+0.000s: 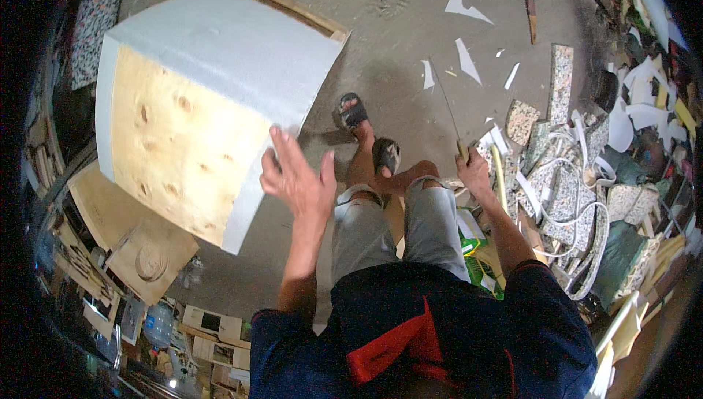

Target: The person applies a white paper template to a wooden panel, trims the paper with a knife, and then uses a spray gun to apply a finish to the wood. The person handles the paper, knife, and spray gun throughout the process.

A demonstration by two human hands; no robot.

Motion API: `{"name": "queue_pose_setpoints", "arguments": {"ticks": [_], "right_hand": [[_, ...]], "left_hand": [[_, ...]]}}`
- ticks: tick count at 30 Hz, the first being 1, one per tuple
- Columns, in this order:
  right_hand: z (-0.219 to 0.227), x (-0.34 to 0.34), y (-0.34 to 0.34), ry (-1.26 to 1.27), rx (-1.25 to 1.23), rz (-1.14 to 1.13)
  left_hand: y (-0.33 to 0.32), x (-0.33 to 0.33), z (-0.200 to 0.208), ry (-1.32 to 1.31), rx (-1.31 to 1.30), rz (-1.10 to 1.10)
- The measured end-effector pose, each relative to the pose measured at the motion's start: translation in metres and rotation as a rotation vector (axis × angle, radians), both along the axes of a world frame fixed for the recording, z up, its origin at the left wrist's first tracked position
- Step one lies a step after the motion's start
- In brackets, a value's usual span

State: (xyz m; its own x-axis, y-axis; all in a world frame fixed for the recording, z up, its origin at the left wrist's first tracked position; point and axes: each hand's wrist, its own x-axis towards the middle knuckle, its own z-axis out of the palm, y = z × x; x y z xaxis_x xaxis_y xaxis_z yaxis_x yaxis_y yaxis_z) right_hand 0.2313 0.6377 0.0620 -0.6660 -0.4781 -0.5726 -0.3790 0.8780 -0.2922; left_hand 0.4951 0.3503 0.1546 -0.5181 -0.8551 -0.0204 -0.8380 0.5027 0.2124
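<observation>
A large wooden frame stands on the floor at the left, with a knotty plywood face [187,143] and pale grey foam sheet [234,40] over its top and edges. My left hand [296,183] is over the near right edge of it, fingers apart, holding nothing. Whether the fingertips touch the foam is hard to tell. Off to the right, my right hand [476,174] grips the handle of a long, thin-bladed knife [448,102]. Its blade points away from me over the floor, apart from the frame.
White foam offcuts [466,61] and a brown wood strip [531,20] lie on the floor ahead. At right, speckled foam scraps [561,84] and white strips form a heap. Boards [152,260] and a large clear bottle [158,326] are at lower left. My sandalled feet [351,110] stretch forward.
</observation>
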Motion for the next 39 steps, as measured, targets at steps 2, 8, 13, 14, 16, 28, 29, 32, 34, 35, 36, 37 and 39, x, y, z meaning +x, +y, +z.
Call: {"name": "queue_pose_setpoints", "arguments": {"ticks": [2,8,13,14,16,28,29,32,34,35,36,37,39], "right_hand": [[0.006,-0.031,-0.043,0.021,-0.039,-0.007],[-0.039,-0.126,-0.167,0.005,-0.07,0.01],[-0.144,-0.201,-0.3,-0.097,-0.046,-0.122],[-0.171,-0.209,-0.333,-0.031,-0.018,-0.087],[-0.225,-0.219,-0.399,0.025,-0.037,0.025],[-0.365,-0.249,-0.475,-0.04,0.094,0.018],[-0.368,-0.258,-0.476,0.009,0.102,0.084],[-0.371,-0.304,-0.474,0.066,0.099,0.225],[-0.363,-0.346,-0.468,0.019,-0.049,0.313],[-0.357,-0.363,-0.465,-0.01,-0.099,0.29],[-0.346,-0.378,-0.46,0.026,-0.129,0.346],[-0.332,-0.396,-0.454,0.063,-0.104,0.341],[-0.301,-0.43,-0.447,0.085,0.003,0.313]], "left_hand": [[-0.002,0.0,0.006,0.179,0.027,0.022],[0.004,-0.024,0.006,0.042,0.065,0.198],[-0.002,-0.049,0.014,0.038,0.164,0.342],[-0.002,-0.054,0.018,0.009,0.196,0.41],[-0.003,-0.069,0.021,-0.038,0.236,0.537],[-0.028,-0.129,0.034,-0.111,0.323,0.807],[-0.028,-0.131,0.034,-0.097,0.329,0.839],[-0.03,-0.135,0.032,-0.076,0.306,0.88],[-0.033,-0.139,0.031,-0.037,0.292,0.934],[-0.035,-0.141,0.03,-0.036,0.284,0.963],[-0.038,-0.143,0.033,-0.074,0.287,0.955],[-0.041,-0.146,0.035,-0.11,0.286,0.95],[-0.055,-0.153,0.041,-0.209,0.33,0.943]]}}
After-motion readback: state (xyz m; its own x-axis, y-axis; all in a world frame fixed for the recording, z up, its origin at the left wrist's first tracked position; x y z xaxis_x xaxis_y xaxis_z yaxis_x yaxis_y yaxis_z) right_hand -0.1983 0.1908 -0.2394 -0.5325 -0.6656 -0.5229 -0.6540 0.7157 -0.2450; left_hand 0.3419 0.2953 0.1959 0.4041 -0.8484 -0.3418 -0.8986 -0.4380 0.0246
